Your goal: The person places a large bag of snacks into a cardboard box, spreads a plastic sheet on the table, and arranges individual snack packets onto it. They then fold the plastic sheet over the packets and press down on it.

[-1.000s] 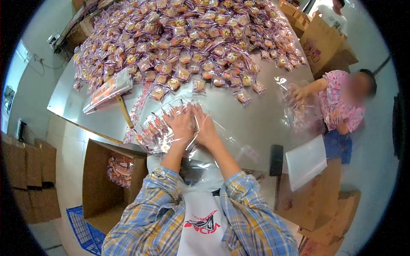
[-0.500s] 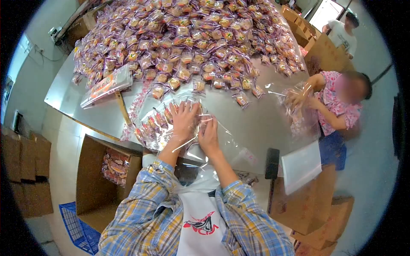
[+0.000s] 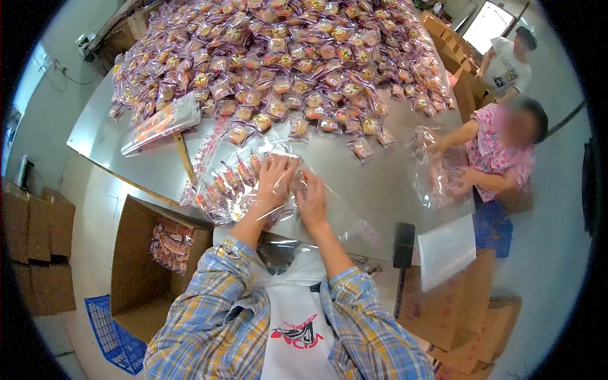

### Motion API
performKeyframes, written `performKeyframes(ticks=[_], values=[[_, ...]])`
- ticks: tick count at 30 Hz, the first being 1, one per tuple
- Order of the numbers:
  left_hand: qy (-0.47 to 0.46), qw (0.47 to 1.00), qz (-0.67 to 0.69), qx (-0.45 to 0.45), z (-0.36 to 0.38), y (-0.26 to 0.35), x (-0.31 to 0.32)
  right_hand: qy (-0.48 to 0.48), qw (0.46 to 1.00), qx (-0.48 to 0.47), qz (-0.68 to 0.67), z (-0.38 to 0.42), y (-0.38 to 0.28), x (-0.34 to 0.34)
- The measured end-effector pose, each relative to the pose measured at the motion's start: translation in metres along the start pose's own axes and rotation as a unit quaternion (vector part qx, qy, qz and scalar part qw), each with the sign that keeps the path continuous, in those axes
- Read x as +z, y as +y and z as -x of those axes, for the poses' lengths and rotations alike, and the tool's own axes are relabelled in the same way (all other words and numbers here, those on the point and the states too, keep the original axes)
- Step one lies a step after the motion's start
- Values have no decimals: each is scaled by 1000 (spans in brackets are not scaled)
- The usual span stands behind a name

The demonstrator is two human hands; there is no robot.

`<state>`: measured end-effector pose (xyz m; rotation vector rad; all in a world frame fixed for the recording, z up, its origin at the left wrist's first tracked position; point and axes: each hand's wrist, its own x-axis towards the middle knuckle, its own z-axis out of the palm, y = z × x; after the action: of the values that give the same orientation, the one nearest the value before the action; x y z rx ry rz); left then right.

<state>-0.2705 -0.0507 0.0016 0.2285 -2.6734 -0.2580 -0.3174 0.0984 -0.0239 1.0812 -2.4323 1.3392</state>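
Note:
A clear plastic bag (image 3: 244, 206) lies at the near edge of the metal table, holding a row of small wrapped cakes (image 3: 231, 177). My left hand (image 3: 277, 182) rests over the right end of that row, its fingers stretched forward on the packets. Just right of it, my right hand (image 3: 311, 201) has bent fingers around the bag's film near its mouth. Loose film spreads to the right of this hand. What lies under the left palm is hidden.
A large heap of wrapped cakes (image 3: 285, 63) covers the table's far side. Flat printed bags (image 3: 161, 126) lie left. An open carton (image 3: 136, 266) stands below left, a blue crate (image 3: 114, 335) beside it. At right, a co-worker (image 3: 500, 145) handles another clear bag (image 3: 434, 168).
My hands stay at the bag with only slight shifts; the right fingers have straightened a little. The co-worker's hands have moved apart on their bag. Another person behind has shifted slightly.

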Motion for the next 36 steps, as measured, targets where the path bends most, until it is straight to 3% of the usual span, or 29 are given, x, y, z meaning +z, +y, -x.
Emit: performKeyframes(ticks=[3,6,7,11,12,14,15,17,20,22,24,26,29,32,33,36], values=[[-77,996,17,-34,1,-1,-1,-3,999,-16,-30,2,1,3],[-69,995,-74,8,3,0,-8,-14,997,-38,-59,2,-7,0],[-109,987,-116,11,6,-5,-3,-12,997,-50,-59,1,-9,-3],[-81,994,-68,21,14,-3,-9,-26,990,-141,18,3,-4,-10],[-74,995,-64,25,16,-7,-3,-127,991,-44,12,2,-12,-22],[-75,995,-65,28,15,-14,4,-319,936,146,0,3,-40,-57],[-84,994,-67,26,14,-16,4,-124,990,-31,51,10,-39,-57],[-64,995,-62,39,14,-18,7,55,981,-78,170,6,-24,-64],[-55,996,-52,48,19,-11,4,52,984,-70,154,-9,-9,-70],[-31,999,-15,37,17,-9,-6,-81,995,31,55,-3,8,-58],[-29,999,-12,18,19,-3,-21,-74,995,58,20,4,-5,-65],[-90,995,-34,-28,16,6,-31,-80,993,91,-3,19,-15,-72],[14,997,-76,-14,23,0,-3,-75,990,120,-21,36,-19,-75],[65,997,-41,-2,27,3,-4,-59,990,123,-22,48,-23,-78],[17,998,-67,-15,23,17,-28,-69,989,130,-17,53,-26,-81],[109,993,-35,9,19,12,-19,-83,988,133,-16,68,-36,-83]])
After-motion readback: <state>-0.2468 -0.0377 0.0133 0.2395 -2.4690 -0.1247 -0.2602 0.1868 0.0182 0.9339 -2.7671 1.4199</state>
